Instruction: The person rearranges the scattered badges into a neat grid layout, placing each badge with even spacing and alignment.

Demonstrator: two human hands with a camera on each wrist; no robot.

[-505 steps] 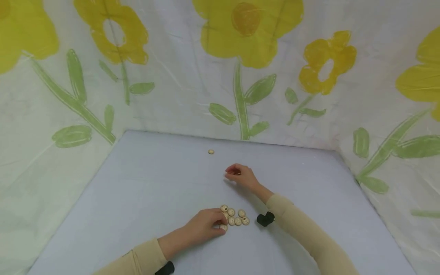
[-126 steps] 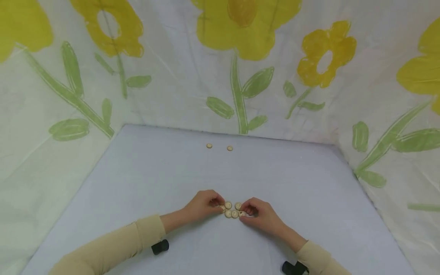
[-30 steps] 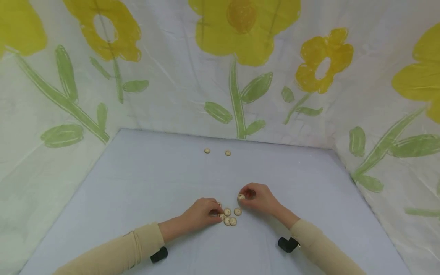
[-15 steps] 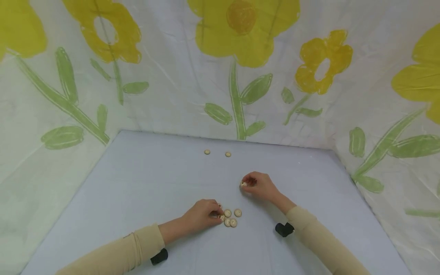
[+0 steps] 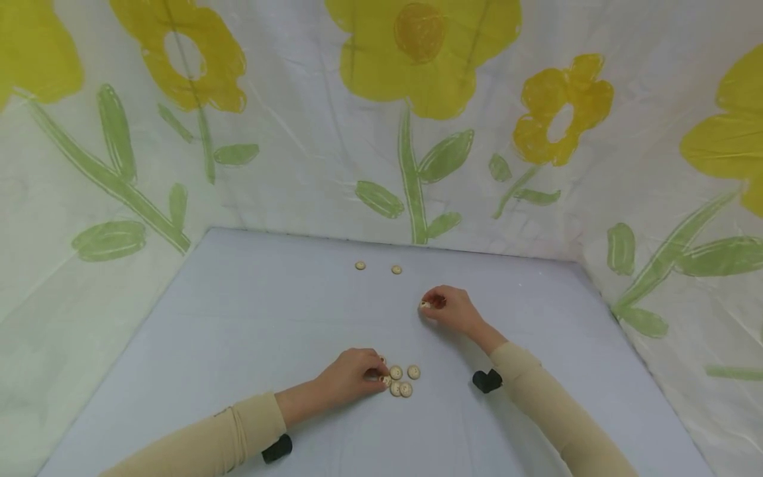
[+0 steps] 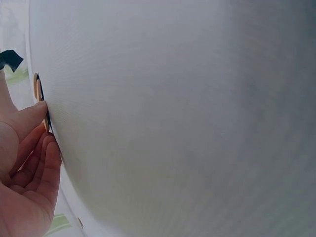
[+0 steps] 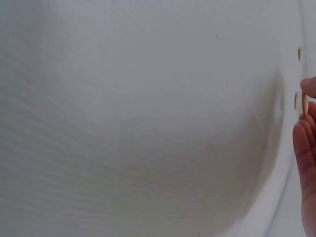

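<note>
Small round wooden discs with dark marks on their faces lie in a loose cluster at the middle front, among them one disc (image 5: 414, 371) slightly apart. My left hand (image 5: 348, 374) is at the cluster's left side, its thumb and fingers pinching a disc (image 5: 385, 381). Another disc (image 5: 383, 360) is partly hidden by its fingers. Beyond the cluster, my right hand (image 5: 456, 310) pinches a disc (image 5: 425, 305) between thumb and fingers. That held disc (image 7: 305, 104) shows edge-on in the right wrist view. The marks are too small to read.
Two more discs lie apart near the table's back edge, a left one (image 5: 360, 265) and a right one (image 5: 397, 269). The pale table (image 5: 268, 298) meets a white cloth wall (image 5: 298, 165) painted with yellow flowers. A black wrist camera (image 5: 487, 381) hangs under the right sleeve.
Seconds ago the back held one disc, then two. Over the last second my right hand carries its disc from the cluster towards the back. My left hand stays at the cluster.
</note>
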